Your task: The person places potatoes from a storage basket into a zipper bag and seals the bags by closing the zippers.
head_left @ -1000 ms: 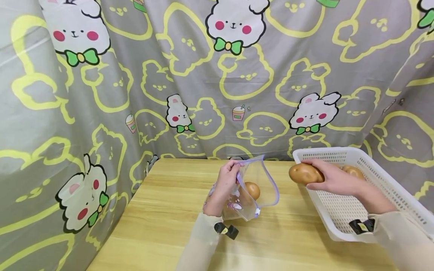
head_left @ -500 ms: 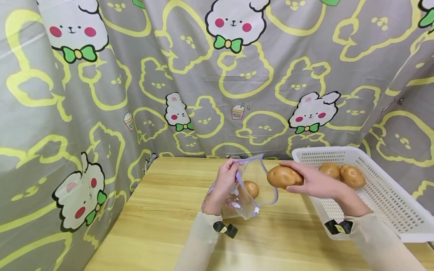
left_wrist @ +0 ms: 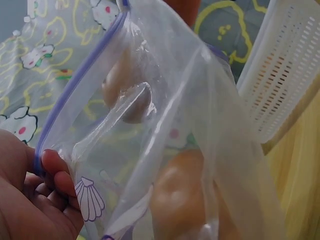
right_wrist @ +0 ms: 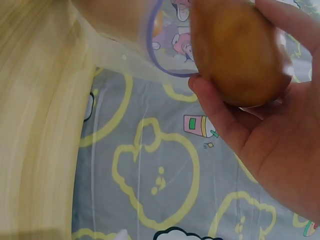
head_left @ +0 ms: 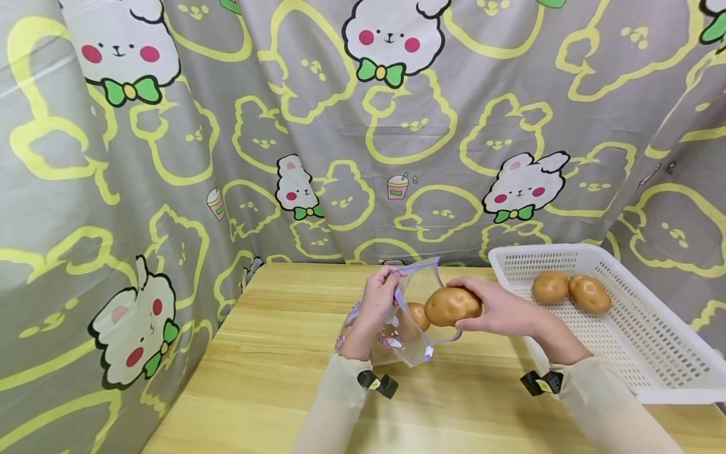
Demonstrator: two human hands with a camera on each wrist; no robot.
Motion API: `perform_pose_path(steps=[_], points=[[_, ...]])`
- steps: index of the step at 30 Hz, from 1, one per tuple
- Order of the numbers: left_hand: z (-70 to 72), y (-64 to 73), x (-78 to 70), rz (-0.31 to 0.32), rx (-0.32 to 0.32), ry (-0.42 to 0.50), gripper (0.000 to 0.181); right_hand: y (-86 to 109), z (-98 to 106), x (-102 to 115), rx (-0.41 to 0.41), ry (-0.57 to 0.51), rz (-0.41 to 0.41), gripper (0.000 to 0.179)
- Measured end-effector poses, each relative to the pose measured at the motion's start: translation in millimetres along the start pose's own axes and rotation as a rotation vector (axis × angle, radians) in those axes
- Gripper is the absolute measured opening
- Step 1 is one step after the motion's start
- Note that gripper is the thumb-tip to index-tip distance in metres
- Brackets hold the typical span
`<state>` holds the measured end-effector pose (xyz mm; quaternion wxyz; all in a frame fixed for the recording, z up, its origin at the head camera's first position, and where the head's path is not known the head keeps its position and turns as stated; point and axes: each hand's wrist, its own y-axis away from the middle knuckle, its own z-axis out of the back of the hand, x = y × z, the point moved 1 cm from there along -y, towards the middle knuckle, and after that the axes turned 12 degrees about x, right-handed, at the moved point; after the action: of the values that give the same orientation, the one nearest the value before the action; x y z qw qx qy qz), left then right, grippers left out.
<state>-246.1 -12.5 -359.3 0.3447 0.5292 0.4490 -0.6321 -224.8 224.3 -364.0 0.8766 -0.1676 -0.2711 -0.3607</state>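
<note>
My left hand [head_left: 379, 302] pinches the purple-edged rim of a clear zip bag [head_left: 405, 353], whose mouth gapes toward the right. Inside the bag lies a brown potato [head_left: 418, 314]; the left wrist view shows that potato [left_wrist: 180, 195] through the printed plastic. My right hand [head_left: 501, 308] grips a second potato [head_left: 452, 306] at the mouth of the bag. In the right wrist view the thumb and fingers curl round this potato [right_wrist: 240, 50], with the purple rim right beside it. The white slider [head_left: 429, 351] hangs at the rim's lower corner.
A white perforated plastic basket [head_left: 658, 334] stands on the right of the wooden table [head_left: 272, 378]. Two more potatoes [head_left: 590, 294] lie side by side at its far end. Behind the table hangs a grey cartoon curtain [head_left: 340, 145].
My right hand has carried its potato leftward from over the basket to the bag's mouth, uncovering the potatoes in the basket. My left hand keeps its hold on the rim.
</note>
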Motion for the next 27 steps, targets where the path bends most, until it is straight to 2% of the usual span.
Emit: perform_pose_path(steps=[7, 9, 15, 21, 27], points=[[5.4, -13.6, 25.5, 0.013, -0.002, 0.032, 0.023, -2.2, -5, 6, -0.049, 0.075, 0.032, 0.066], [5.1, -15.0, 28.8, 0.013, -0.007, 0.036, 0.022, -4.0, -6, 8, -0.057, 0.106, 0.051, 0.068], [3.1, -16.3, 30.8, 0.004, -0.032, 0.013, 0.021, -13.4, -14, 12, -0.030, 0.180, 0.101, 0.067], [1.5, -17.3, 28.6, 0.004, -0.050, -0.021, 0.021, -22.6, -22, 15, 0.029, 0.177, 0.123, 0.063], [0.8, -17.5, 24.3, 0.024, -0.037, -0.015, 0.020, -26.2, -26, 15, 0.084, 0.134, 0.078, 0.064]])
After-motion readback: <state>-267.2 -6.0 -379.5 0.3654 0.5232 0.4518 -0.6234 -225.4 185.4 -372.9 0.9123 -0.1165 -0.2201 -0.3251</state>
